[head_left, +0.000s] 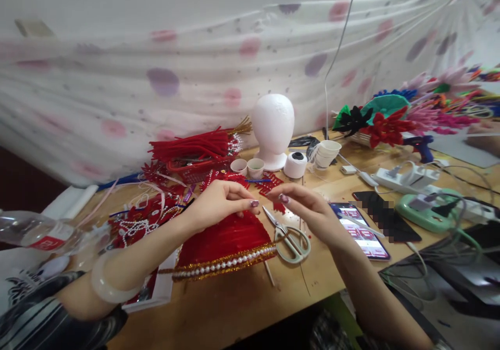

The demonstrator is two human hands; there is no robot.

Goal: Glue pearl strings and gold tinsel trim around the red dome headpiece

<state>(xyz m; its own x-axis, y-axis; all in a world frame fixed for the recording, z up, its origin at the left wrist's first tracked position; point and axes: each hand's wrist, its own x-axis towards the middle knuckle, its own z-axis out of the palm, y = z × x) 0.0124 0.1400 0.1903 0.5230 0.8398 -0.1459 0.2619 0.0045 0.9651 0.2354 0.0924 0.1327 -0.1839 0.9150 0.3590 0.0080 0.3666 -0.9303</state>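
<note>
My left hand [224,201] hovers over a red velvet headpiece [230,235], thumb and fingers drawn together in a pinch. Facing it, my right hand [307,207] also has its thumb close against its fingers. A narrow gap separates the two hands. Anything thin or small in either pinch is too fine to make out. The headpiece has a lower edge trimmed with gold braid and a row of white pearls. Scissors [291,243] with pale handles lie just right of it, below my right hand. Red cut pieces [269,183] lie behind my hands.
A white foam head [274,128] stands at the back beside a thread spool [295,166] and stacked cups [326,153]. Red stems fill a basket [203,169]. Right are a lit phone [361,233], a dark phone [385,217] and power strips [406,177]. Left lies a bottle [42,235].
</note>
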